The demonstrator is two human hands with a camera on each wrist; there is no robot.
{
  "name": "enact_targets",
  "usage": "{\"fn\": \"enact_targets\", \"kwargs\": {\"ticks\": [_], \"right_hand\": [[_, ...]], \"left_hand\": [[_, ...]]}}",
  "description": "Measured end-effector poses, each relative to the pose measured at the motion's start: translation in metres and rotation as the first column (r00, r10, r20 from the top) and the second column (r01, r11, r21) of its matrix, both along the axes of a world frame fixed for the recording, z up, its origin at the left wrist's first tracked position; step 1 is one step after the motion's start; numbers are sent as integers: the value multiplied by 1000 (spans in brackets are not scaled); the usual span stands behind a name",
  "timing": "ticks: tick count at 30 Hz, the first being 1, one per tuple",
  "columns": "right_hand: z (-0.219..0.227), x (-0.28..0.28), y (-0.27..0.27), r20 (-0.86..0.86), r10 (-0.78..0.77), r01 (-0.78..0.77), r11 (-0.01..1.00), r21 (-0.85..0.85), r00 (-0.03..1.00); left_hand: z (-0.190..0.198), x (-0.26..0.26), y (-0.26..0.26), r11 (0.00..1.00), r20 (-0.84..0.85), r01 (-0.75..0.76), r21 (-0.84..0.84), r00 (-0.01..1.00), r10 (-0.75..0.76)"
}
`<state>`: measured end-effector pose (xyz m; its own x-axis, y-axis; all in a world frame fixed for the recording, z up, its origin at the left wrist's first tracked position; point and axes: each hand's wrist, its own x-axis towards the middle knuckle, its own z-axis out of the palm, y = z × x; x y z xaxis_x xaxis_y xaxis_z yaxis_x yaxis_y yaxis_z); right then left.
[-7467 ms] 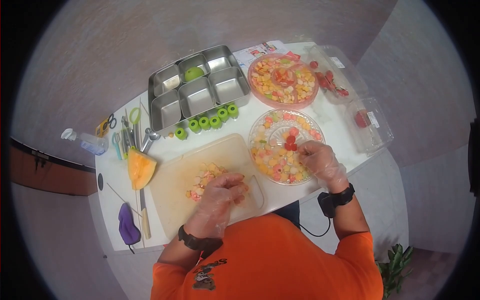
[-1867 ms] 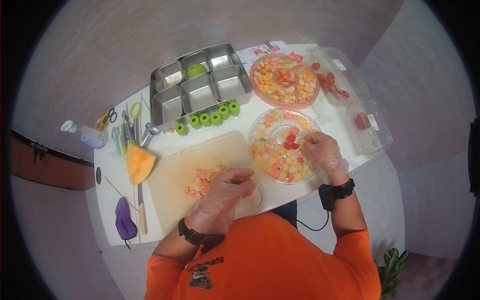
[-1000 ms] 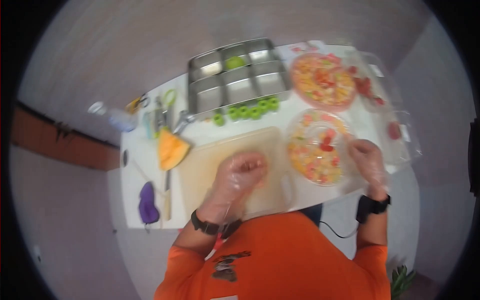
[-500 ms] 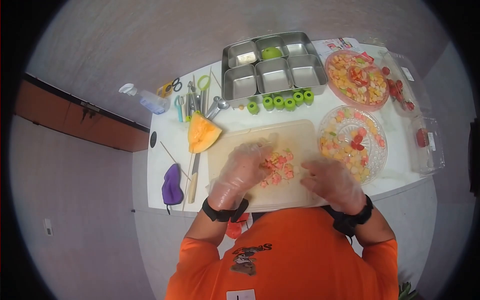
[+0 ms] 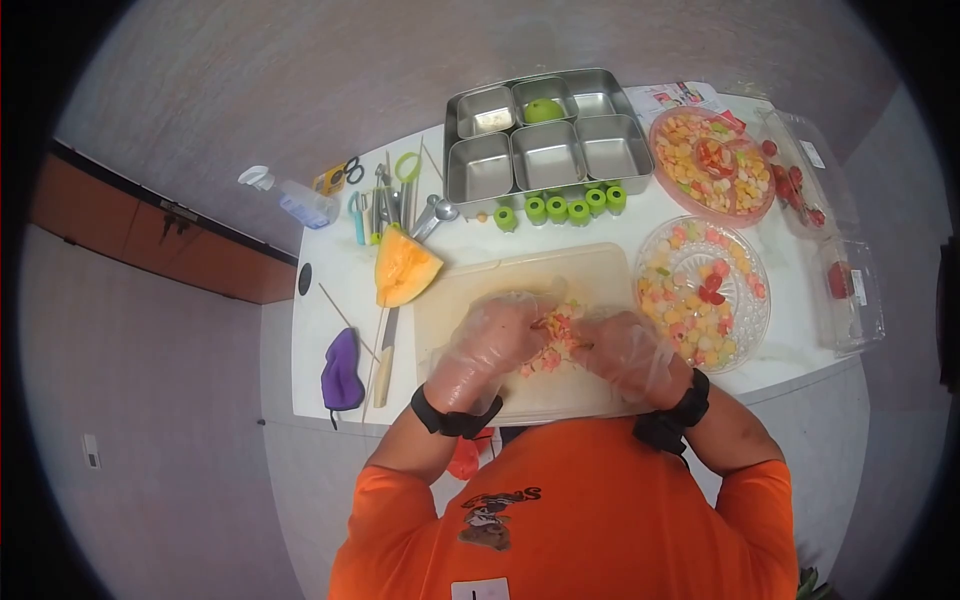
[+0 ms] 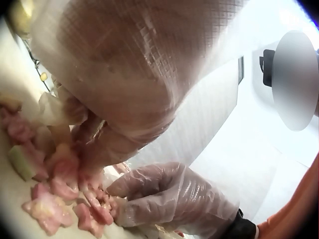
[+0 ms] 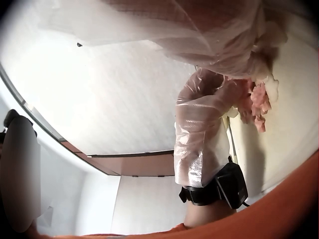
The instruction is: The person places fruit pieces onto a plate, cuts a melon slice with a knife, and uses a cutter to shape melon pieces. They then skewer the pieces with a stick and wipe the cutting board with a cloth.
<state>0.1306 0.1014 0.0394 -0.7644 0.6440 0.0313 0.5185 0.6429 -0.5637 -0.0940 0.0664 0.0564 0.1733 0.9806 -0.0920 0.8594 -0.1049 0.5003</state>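
Star-shaped pink and pale fruit pieces point(image 5: 550, 360) point(image 6: 47, 209) point(image 7: 259, 102) lie heaped on a cutting board point(image 5: 590, 262). From the left, the gloved left hand point(image 5: 500, 335) point(image 6: 124, 69) point(image 7: 199, 122) reaches into the heap with bent fingers; whether it grips a piece is hidden. The gloved right hand point(image 5: 632, 355) point(image 6: 174, 196) point(image 7: 214, 30) faces it, holding small pieces between thumb and fingers in the left wrist view. Right of the board stands a clear glass plate point(image 5: 757, 330) with fruit pieces around its rim and red pieces near its middle.
A steel tray point(image 5: 450, 150) holds compartments, one with a green fruit; green-topped cutters point(image 5: 537, 210) stand before it. Left are a melon wedge point(image 5: 405, 268), knife point(image 5: 384, 370), tools and purple cloth point(image 5: 343, 372). A pink fruit platter point(image 5: 660, 185) and clear boxes point(image 5: 850, 325) stand right.
The right hand has left the glass plate and moved left to the fruit heap. Both hands are now closer together, at the heap. The head view has shifted, placing the table further right.
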Motion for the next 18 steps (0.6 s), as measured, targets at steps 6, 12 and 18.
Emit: {"fn": "enact_targets", "kwargs": {"ticks": [6,12,18], "right_hand": [[-7,4,1,-32,81,-71,971,227,996],[-4,1,7,-55,192,-153,899,409,980],[-1,-19,11,-53,86,-74,979,190,995]], "left_hand": [[-4,-6,-1,996,59,-68,55,996,65],[-8,-15,-4,978,290,-203,34,939,185],[-15,-20,-12,939,500,-334,-79,802,327]]}}
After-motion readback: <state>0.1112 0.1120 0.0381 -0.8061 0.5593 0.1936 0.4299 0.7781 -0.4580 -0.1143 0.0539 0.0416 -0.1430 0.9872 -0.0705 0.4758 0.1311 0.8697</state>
